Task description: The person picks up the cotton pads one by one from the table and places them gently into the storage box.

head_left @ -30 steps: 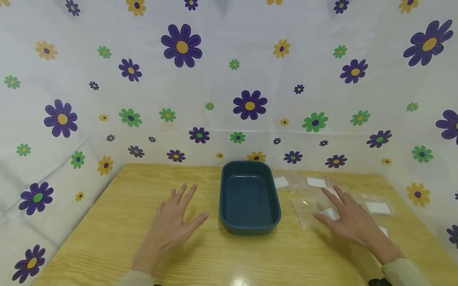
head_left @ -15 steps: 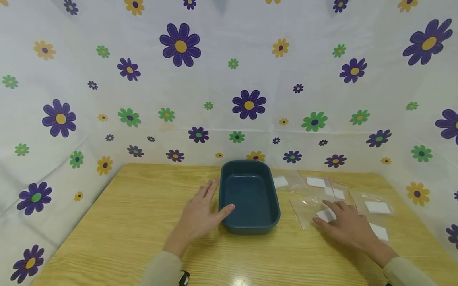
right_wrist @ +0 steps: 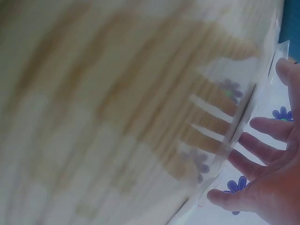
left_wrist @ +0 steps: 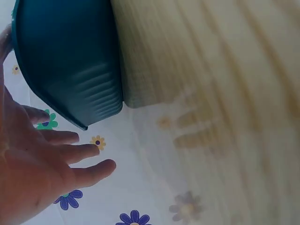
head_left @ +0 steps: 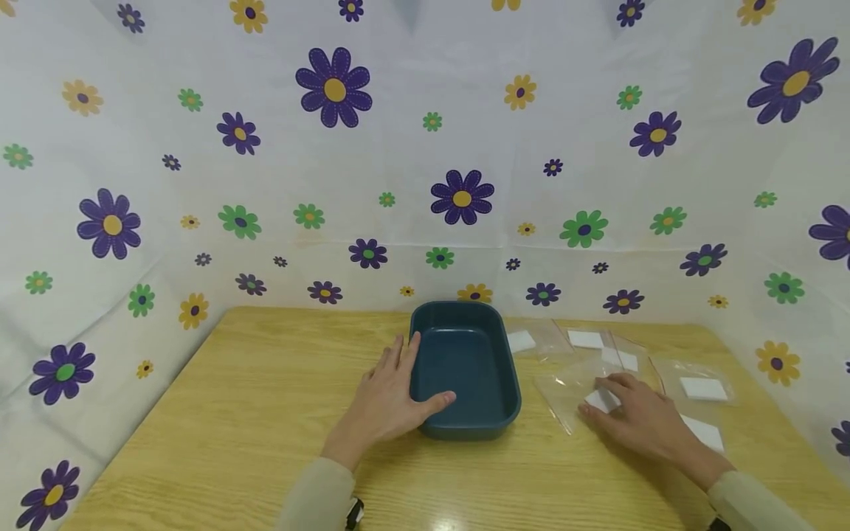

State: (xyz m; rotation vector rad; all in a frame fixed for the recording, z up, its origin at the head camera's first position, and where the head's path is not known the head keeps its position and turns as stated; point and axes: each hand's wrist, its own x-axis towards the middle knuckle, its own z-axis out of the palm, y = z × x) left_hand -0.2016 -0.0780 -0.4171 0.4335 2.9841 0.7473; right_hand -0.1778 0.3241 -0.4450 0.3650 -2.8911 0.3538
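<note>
A dark blue rectangular bin (head_left: 465,431) stands in the middle of the table. My left hand (head_left: 385,405) is at its left side, fingers extended along the outer wall and thumb over the near-left rim. The left wrist view shows those fingers spread beside the bin's ribbed wall (left_wrist: 93,89). Over a clear plastic bag (head_left: 558,402) with a white card (head_left: 602,400) in it, my right hand (head_left: 640,417) hovers low or rests; contact is hard to tell. Its fingers are loosely bent, thumb apart from them, in the right wrist view.
More clear bags with white cards lie on the right of the table: one card (head_left: 521,341) beside the bin, one (head_left: 586,339) at the back, one (head_left: 704,389) far right. Some bags overlap. A flowered cloth (head_left: 398,147) hangs behind and at both sides of the wooden table (head_left: 265,383).
My left hand has moved right, from the bare table to the bin's left side. My right hand has lowered toward the near bag, its fingers bending slightly. The bin has stayed in place.
</note>
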